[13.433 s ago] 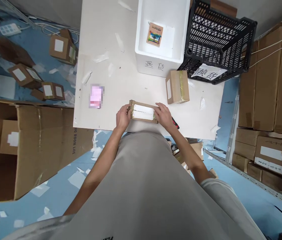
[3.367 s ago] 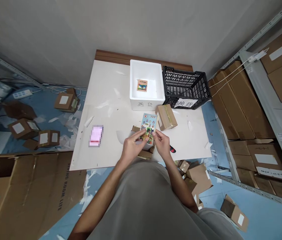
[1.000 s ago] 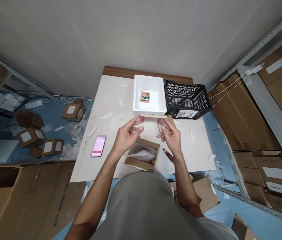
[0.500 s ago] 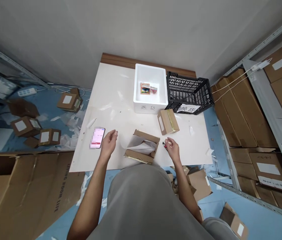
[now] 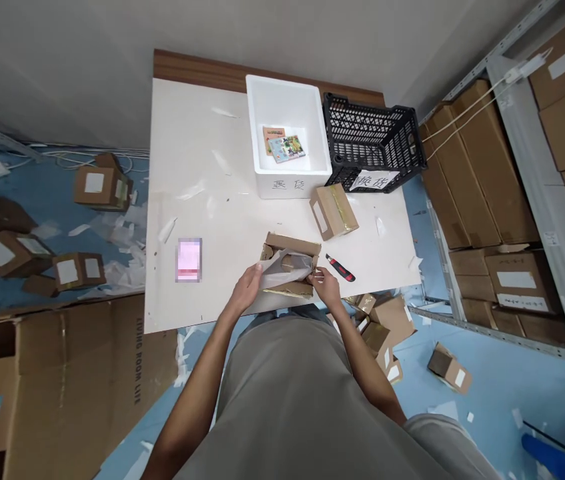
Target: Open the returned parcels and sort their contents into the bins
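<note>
A small cardboard box (image 5: 293, 241) stands with its flaps open at the front of the white table. Inside it, and spilling over its left side, is a thin whitish bag (image 5: 275, 272) that looks like plastic. My left hand (image 5: 248, 288) pinches the bag's left edge between thumb and fingers. At the box's right end, my right hand (image 5: 326, 287) has its fingertips closed on the bag's right corner, close against the cardboard. What lies inside the bag is hidden. A red and black utility knife (image 5: 341, 267) rests on the table just right of my right hand.
A white foam box (image 5: 287, 185) holding flat colourful packets (image 5: 287, 148) stands behind, beside a black plastic crate (image 5: 375, 148). A taped carton (image 5: 333, 210) sits before them. Left is a blurred phone (image 5: 189, 260). Cartons and scraps cover the floor; shelving (image 5: 515, 147) stands right.
Both hands have moved inward to the open box and taken hold of the bag. The knife, earlier under my right hand, lies free. The flat packets in the foam box look different.
</note>
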### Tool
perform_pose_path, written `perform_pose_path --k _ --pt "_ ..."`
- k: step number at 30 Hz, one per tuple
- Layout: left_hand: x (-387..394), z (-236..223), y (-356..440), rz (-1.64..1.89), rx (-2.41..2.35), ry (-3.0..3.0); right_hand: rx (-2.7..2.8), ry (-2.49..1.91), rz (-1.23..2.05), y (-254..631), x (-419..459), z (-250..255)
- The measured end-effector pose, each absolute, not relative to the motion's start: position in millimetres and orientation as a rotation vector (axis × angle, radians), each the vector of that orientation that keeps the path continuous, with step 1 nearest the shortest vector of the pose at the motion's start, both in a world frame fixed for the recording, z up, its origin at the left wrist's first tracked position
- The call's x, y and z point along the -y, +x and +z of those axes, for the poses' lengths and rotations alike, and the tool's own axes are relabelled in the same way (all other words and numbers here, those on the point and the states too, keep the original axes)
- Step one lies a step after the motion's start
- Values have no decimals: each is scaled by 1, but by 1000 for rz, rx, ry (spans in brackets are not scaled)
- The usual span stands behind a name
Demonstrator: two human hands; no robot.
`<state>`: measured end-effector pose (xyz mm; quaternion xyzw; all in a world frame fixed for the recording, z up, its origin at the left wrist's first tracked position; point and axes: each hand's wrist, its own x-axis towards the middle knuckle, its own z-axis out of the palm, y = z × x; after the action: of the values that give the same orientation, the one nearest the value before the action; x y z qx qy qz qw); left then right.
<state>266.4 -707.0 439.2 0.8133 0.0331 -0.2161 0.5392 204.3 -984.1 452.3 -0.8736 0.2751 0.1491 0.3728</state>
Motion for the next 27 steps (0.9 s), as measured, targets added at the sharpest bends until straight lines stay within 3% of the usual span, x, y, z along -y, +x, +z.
perform_pose_path --k 14,27 --pt "744 516 242 -487 242 1939 -835 -1934 -203 93 991 500" --pt "968 548 132 -670 578 1762 -1191 -1836 -685 -93 1135 559"
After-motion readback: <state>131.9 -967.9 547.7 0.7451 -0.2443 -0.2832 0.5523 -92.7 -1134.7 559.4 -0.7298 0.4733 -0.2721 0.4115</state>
